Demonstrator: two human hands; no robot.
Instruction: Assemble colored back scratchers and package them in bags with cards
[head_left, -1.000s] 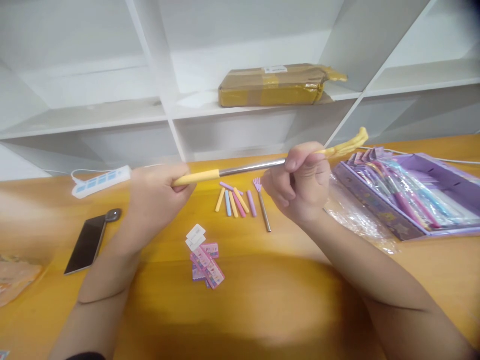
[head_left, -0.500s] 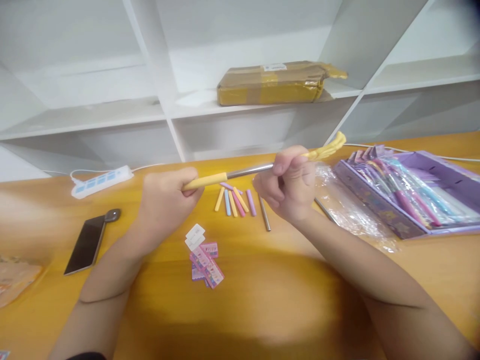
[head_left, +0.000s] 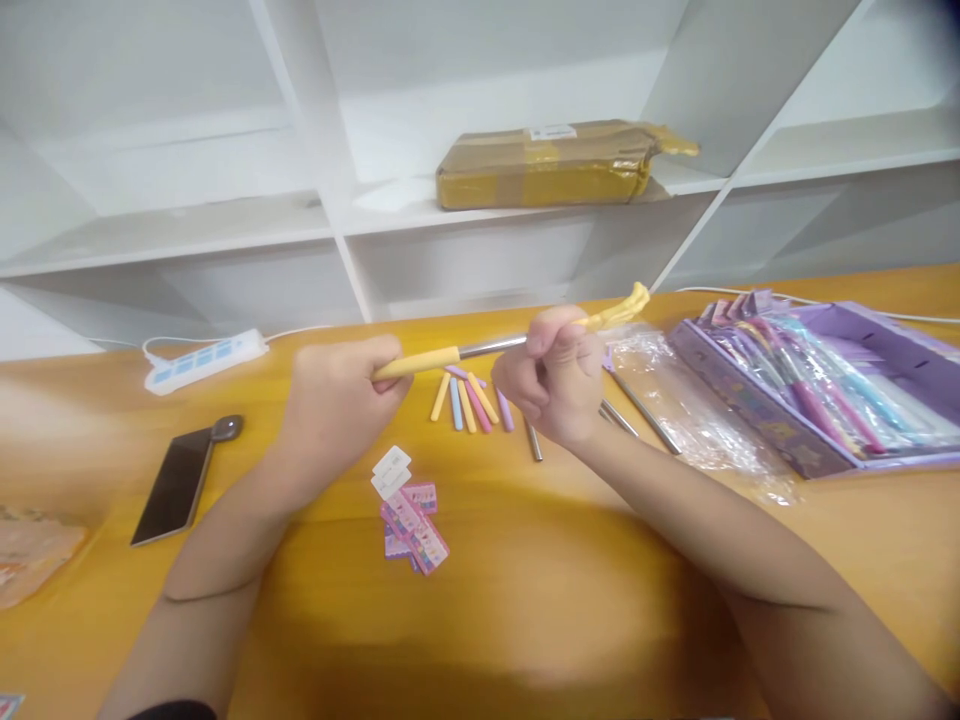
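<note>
A back scratcher with a yellow handle point(head_left: 427, 361), a metal rod point(head_left: 491, 346) and a yellow claw-like head point(head_left: 619, 310) spans both my hands, slightly tilted up to the right. My left hand point(head_left: 337, 395) is closed around the handle's end. Fingers of my right hand point(head_left: 555, 375) pinch the rod just below the head, hiding part of it. Below them on the table lie several coloured sticks point(head_left: 469, 402), yellow, blue, pink and purple. More metal rods point(head_left: 643, 408) show beside and behind my right hand.
At right stands a purple box point(head_left: 795, 440) with wrapped scratchers, beside clear plastic wrappers point(head_left: 720, 440). Pink printed cards point(head_left: 416, 530) lie in front. To the left are a phone point(head_left: 172, 485), a dark mouse-like object point(head_left: 227, 428) and a power strip point(head_left: 206, 362). A taped carton point(head_left: 547, 170) sits on the shelf.
My right hand and the yellow head have moved left toward my left hand, and less of the metal rod shows between the hands. More rods on the table are visible.
</note>
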